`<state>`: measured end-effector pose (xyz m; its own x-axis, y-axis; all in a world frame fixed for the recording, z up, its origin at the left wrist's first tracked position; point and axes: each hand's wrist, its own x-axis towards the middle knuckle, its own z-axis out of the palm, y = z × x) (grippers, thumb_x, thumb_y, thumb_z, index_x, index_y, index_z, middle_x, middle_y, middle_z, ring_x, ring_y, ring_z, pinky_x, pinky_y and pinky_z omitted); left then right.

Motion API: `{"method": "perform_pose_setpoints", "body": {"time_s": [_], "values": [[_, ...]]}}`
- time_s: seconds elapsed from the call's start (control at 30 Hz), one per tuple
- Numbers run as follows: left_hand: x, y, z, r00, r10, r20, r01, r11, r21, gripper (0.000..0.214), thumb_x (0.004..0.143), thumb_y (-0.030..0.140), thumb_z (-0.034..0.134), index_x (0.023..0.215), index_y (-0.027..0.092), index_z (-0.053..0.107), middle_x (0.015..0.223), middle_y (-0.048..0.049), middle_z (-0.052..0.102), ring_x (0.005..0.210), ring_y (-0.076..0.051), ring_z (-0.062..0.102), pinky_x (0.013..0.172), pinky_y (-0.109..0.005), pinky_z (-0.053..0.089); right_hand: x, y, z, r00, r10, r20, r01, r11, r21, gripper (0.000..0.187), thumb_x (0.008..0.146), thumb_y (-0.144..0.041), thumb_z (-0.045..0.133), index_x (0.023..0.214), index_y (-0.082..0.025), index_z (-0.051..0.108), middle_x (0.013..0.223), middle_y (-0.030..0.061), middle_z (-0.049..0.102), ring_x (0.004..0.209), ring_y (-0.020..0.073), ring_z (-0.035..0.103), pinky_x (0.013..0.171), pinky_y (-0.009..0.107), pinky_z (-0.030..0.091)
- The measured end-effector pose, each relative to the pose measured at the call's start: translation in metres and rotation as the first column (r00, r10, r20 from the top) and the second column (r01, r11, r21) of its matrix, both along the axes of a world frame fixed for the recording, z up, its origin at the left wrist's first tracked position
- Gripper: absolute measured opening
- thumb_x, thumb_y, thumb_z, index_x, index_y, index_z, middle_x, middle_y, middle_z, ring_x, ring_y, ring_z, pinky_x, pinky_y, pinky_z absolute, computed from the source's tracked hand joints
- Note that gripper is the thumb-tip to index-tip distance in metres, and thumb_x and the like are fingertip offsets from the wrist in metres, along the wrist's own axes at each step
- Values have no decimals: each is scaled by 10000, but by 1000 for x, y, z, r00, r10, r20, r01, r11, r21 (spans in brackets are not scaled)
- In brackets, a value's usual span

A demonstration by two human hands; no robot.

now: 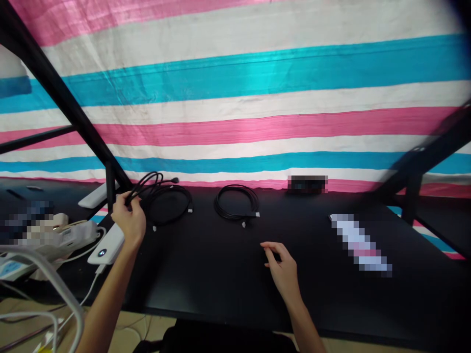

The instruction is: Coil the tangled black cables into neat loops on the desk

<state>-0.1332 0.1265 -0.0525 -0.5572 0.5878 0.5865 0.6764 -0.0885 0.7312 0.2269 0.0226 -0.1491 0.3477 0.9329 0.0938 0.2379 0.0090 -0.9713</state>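
Observation:
My left hand (128, 216) is closed on a bundle of black cable (149, 184) lifted just above the black table (206, 274), at its back left. Right beside it a coiled black cable (170, 206) lies flat. A second coiled black cable (237, 202) lies further right, near the middle of the table's back edge. My right hand (281, 267) hovers low over the table in front of that coil, fingers curled loosely; a small dark thing may sit under the fingertips, but I cannot make it out.
A white power bank (107, 245) with a lit button and a white lead lies at the table's left edge. White power strips and cables (55, 240) crowd the far left. Black frame bars (66, 98) cross left and right. A striped tarp hangs behind.

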Motion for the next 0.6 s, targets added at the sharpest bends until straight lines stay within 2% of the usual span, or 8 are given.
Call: {"method": "perform_pose_setpoints", "body": {"time_s": [0.1, 0.2, 0.3, 0.37, 0.47, 0.6], "values": [[4, -6, 16, 993, 69, 101, -88, 976, 198, 88, 843, 186, 479, 880, 148, 549, 797, -19, 544, 775, -169, 525, 769, -321, 410, 0, 0, 1, 1000, -3, 0, 3, 1000, -6, 231, 803, -372, 555, 831, -193, 699, 932, 80, 589, 834, 229, 591, 481, 293, 588], [14, -19, 29, 986, 52, 161, -102, 940, 325, 93, 837, 168, 490, 884, 126, 558, 725, 19, 507, 642, -107, 462, 676, -272, 403, 0, -1, 2, 1000, 1, 9, -1, 1000, -4, 234, 804, -371, 552, 835, -191, 697, 930, 81, 591, 820, 226, 592, 489, 301, 590], [29, -41, 35, 983, 21, 184, -96, 909, 406, 129, 846, 224, 525, 881, 118, 590, 692, 32, 501, 553, -79, 388, 566, -248, 357, 0, -2, 3, 1000, 3, 22, -3, 1000, -4, 233, 808, -369, 547, 835, -192, 696, 925, 80, 592, 810, 223, 590, 491, 303, 587], [42, -59, 37, 978, -36, 207, -59, 898, 436, 151, 854, 273, 559, 863, 132, 613, 647, 44, 478, 519, -70, 367, 513, -238, 314, 0, -2, 3, 1000, 2, 28, -1, 1000, -10, 232, 808, -368, 547, 839, -192, 694, 918, 79, 595, 805, 222, 589, 489, 300, 583], [61, -82, 39, 935, -200, 293, 67, 910, 409, 169, 846, 294, 599, 739, 164, 581, 545, 64, 390, 460, -59, 317, 436, -230, 226, -1, -2, 3, 1000, 6, 28, -6, 1000, -19, 237, 808, -375, 549, 847, -190, 692, 926, 81, 597, 820, 227, 590, 491, 299, 580], [79, -101, 38, 738, -446, 506, 273, 884, 380, 329, 838, 299, 628, 588, 166, 459, 520, 62, 317, 432, -44, 244, 398, -226, 155, -1, -1, 2, 1000, 14, 7, -13, 999, -33, 247, 805, -392, 557, 869, -192, 688, 953, 84, 607, 864, 244, 596, 496, 299, 578]]}}
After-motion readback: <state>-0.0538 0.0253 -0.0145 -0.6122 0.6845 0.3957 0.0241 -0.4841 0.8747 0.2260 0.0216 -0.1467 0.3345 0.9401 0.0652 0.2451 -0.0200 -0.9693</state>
